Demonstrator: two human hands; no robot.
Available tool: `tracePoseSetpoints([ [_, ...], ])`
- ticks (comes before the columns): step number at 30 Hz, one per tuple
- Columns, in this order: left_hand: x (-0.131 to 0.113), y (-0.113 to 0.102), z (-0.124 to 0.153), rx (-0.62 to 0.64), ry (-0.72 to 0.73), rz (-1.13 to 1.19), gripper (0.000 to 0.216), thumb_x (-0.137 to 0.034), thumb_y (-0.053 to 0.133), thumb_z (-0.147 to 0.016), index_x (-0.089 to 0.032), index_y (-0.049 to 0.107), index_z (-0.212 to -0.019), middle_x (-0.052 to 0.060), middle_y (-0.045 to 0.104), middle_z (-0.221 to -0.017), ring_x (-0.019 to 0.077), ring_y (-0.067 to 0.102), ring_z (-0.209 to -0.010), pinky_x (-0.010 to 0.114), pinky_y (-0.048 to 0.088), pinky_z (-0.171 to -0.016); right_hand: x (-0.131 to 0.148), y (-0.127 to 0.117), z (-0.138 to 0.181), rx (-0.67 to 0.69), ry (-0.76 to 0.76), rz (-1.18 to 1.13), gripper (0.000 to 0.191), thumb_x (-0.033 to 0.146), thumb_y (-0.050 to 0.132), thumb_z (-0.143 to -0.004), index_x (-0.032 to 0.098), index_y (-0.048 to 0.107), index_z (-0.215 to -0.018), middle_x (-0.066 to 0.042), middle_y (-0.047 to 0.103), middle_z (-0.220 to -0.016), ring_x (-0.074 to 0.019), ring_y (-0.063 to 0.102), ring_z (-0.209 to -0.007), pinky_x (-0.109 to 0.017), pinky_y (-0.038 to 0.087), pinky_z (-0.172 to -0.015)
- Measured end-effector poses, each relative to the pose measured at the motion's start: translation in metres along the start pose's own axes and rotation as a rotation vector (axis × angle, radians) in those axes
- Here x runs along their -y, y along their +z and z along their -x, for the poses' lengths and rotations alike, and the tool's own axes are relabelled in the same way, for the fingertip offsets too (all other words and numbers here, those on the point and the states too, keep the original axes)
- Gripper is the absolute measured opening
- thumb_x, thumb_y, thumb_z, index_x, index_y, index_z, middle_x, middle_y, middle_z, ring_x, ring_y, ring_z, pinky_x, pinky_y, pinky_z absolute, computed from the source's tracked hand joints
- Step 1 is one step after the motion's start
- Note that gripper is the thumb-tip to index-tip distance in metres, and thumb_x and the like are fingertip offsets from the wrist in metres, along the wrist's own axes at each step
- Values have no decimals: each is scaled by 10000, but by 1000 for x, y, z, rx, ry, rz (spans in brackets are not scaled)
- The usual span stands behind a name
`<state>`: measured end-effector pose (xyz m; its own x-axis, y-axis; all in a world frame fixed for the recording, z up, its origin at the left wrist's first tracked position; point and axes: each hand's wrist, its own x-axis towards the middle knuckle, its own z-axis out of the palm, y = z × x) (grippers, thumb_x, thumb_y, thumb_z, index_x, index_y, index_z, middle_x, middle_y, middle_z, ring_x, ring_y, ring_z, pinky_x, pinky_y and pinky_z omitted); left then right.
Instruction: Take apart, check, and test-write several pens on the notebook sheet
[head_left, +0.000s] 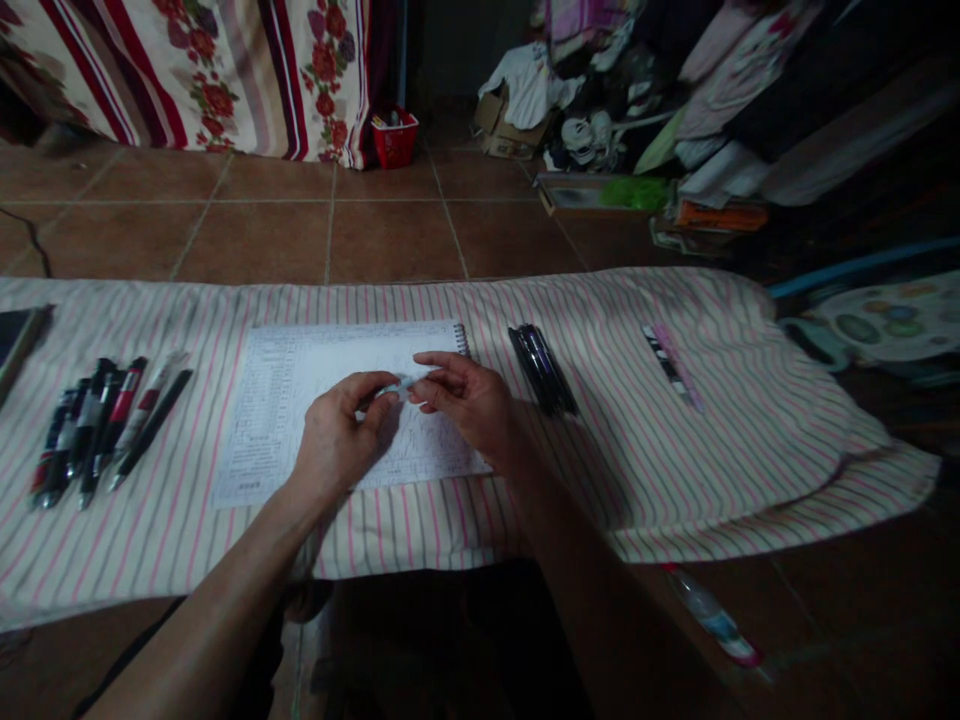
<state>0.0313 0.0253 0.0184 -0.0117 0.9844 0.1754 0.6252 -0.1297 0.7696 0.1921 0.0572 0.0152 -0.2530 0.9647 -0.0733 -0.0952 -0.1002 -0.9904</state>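
Both hands meet over a spiral-bound notebook lying open on a striped cloth. My left hand and my right hand each pinch an end of a small pale object, possibly a pen or its cap; I cannot make it out clearly. A row of several pens lies to the left of the notebook. A bundle of dark pens lies just right of it. Farther right rests one more pen with a pink part.
The cloth covers a low surface on a brown tiled floor. A red basket and floral fabric stand at the back, piled clothes and boxes at the back right. A plastic bottle lies on the floor near right. A dark object sits at the cloth's left edge.
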Motion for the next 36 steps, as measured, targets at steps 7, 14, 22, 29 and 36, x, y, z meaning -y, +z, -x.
tracePoseSetpoints([
  [7, 2, 1, 0, -26, -12, 14, 200, -295, 551, -817, -208, 668, -954, 39, 714, -887, 176, 647, -766, 315, 509, -736, 5, -2, 2, -28, -22, 51, 289, 366, 685, -725, 198, 606, -945, -1, 700, -734, -145, 696, -690, -245, 560, -574],
  [14, 2, 2, -1, 3, -19, 24, 209, -286, 542, -827, -201, 669, -969, 49, 713, -908, 182, 653, -794, 326, 505, -765, 2, -3, 1, -26, -46, 77, 223, 302, 678, -728, 206, 637, -925, 3, 697, -773, -139, 699, -706, -232, 557, -579],
  [22, -1, 2, 0, 3, -26, 1, 206, -278, 550, -819, -203, 675, -963, 46, 716, -887, 181, 657, -777, 319, 509, -747, 1, -2, 1, -26, -21, 56, 198, 292, 680, -713, 203, 651, -887, 0, 700, -772, -137, 692, -694, -235, 550, -569],
  [29, 1, 2, 0, 15, -10, 21, 202, -277, 543, -820, -198, 672, -954, 49, 717, -902, 180, 656, -786, 319, 512, -764, 0, -2, 1, -26, 6, 58, 202, 285, 688, -699, 188, 652, -872, 3, 696, -731, -133, 690, -687, -230, 551, -579],
  [36, 0, 2, -1, 0, -24, 17, 191, -271, 554, -812, -196, 671, -944, 42, 716, -883, 174, 655, -761, 306, 509, -731, 2, -2, 2, -11, -26, 45, 228, 269, 670, -726, 197, 639, -940, 9, 702, -754, -125, 698, -688, -204, 548, -559],
])
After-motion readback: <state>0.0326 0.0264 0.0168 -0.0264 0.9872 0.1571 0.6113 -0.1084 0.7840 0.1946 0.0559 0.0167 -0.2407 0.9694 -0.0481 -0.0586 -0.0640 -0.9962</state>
